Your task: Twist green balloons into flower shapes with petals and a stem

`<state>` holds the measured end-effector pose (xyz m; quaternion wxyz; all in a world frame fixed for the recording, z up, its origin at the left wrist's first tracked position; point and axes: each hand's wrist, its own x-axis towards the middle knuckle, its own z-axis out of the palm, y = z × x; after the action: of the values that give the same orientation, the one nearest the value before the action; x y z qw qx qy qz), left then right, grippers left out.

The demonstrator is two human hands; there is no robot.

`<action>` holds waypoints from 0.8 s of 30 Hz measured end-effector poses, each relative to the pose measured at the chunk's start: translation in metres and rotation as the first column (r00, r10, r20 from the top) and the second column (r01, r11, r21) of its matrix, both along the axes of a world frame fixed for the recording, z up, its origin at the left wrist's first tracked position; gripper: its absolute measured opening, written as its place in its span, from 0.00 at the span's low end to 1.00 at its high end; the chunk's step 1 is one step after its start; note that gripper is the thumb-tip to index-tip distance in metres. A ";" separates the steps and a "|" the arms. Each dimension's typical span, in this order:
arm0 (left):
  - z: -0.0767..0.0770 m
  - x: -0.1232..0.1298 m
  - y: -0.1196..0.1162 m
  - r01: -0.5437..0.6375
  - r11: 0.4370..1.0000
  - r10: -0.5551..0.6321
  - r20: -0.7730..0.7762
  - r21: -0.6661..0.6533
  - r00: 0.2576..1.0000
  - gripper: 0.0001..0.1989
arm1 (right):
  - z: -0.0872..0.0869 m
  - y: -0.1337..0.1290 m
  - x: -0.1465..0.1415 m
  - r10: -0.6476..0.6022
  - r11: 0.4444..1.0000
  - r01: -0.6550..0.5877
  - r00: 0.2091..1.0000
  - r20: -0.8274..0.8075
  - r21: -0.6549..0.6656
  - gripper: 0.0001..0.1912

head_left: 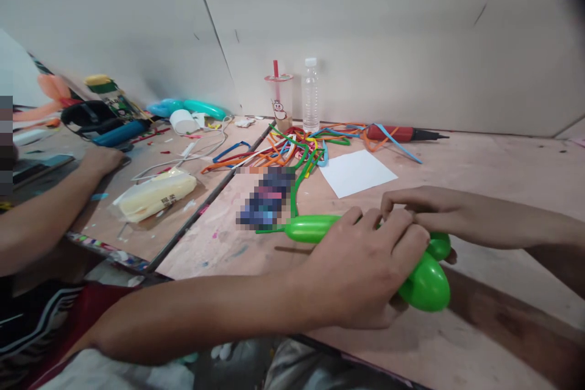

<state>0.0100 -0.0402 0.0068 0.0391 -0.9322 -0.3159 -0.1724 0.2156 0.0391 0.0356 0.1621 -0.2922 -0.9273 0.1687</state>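
A green balloon, bent into rounded sections, is held above the table at the right. My left hand wraps round it, and its straight part with a thin uninflated tip sticks out to the left of that hand. On the far side my right hand grips the balloon too, with its fingers against those of my left hand. Some of the right fingers are hidden behind the left hand and the balloon. Just left of the balloon lies a phone-like item, blurred out.
Uninflated balloons lie piled mid-table, by a cup, a bottle, a red pump and white paper. At the left, another person's arm rests near a yellowish packet.
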 end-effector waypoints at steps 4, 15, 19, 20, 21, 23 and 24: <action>-0.005 -0.004 0.009 0.016 0.990 0.014 0.203 -0.143 0.979 0.24 | -0.002 -0.005 -0.005 0.075 0.982 -0.070 0.997 0.025 -0.177 0.16; 0.013 -0.024 0.029 0.068 0.802 0.318 0.521 -0.593 0.792 0.22 | 0.011 -0.012 0.004 0.016 1.000 -0.016 1.000 0.006 -0.002 0.28; 0.014 -0.024 0.028 0.132 0.788 0.277 0.537 -0.602 0.797 0.22 | 0.010 -0.010 0.004 0.026 0.996 -0.026 1.000 0.003 0.083 0.20; 0.014 -0.024 0.027 0.112 0.798 0.274 0.520 -0.593 0.809 0.22 | 0.008 -0.010 0.002 0.017 0.994 -0.018 1.000 0.012 0.106 0.17; 0.013 -0.022 0.026 0.080 0.818 0.266 0.498 -0.569 0.825 0.22 | 0.007 -0.010 0.000 0.004 0.992 -0.007 1.000 0.023 0.123 0.14; 0.011 -0.019 0.024 0.009 0.886 0.224 0.444 -0.464 0.868 0.22 | 0.004 -0.011 -0.005 -0.027 0.992 0.023 0.999 0.032 0.123 0.12; 0.009 -0.018 0.023 -0.017 0.924 0.187 0.412 -0.381 0.892 0.22 | 0.002 -0.011 -0.008 -0.050 0.994 0.047 0.998 0.025 0.100 0.12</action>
<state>-0.0075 -0.0174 0.0158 -0.1994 -0.8410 -0.3924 -0.3144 0.2077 0.0278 0.0380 0.1679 -0.3084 -0.9293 0.1145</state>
